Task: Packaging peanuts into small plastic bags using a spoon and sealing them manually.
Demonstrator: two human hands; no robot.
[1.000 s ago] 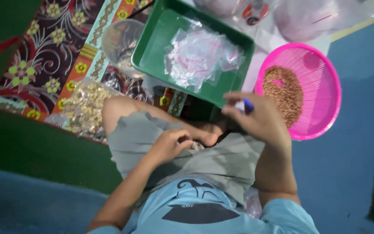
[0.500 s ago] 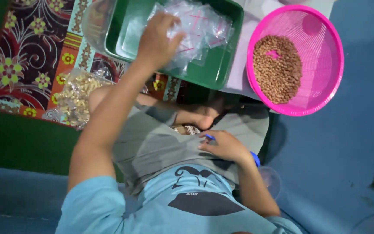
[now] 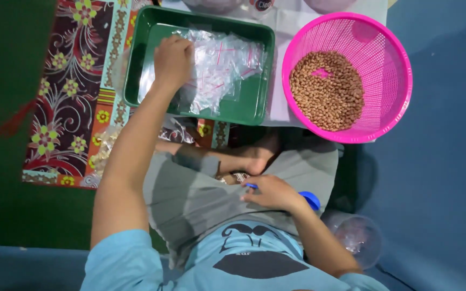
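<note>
Your left hand (image 3: 172, 60) reaches forward into the green rectangular plastic tray (image 3: 254, 105), fingers curled down onto the heap of small clear plastic zip bags (image 3: 222, 67) that lies in it. It looks as though you are pinching one bag off the heap, but the fingertips are hidden under the hand, so I cannot tell whether a bag is already gripped.

Your right hand (image 3: 269, 192) rests low on your lap, against the grey cloth of your shorts, fingers closed around a small blue-tipped object (image 3: 251, 186); what it is I cannot make out. A blue round cap (image 3: 311, 200) shows just behind the wrist, and a clear plastic cup (image 3: 356, 238) stands on the floor near your right elbow.

The round pink plastic mesh basket (image 3: 389, 59) sits just to the right of the tray, and the brown peanuts (image 3: 327, 89) fill only its lower part. By your left knee, on the patterned floral mat (image 3: 71, 81), a few filled clear bags of nuts (image 3: 103, 151) lie in a loose pile.

Judging from that, you are partway: some bags are packed, but many empty bags are left in the tray and a good share of peanuts is left in the basket.
</note>
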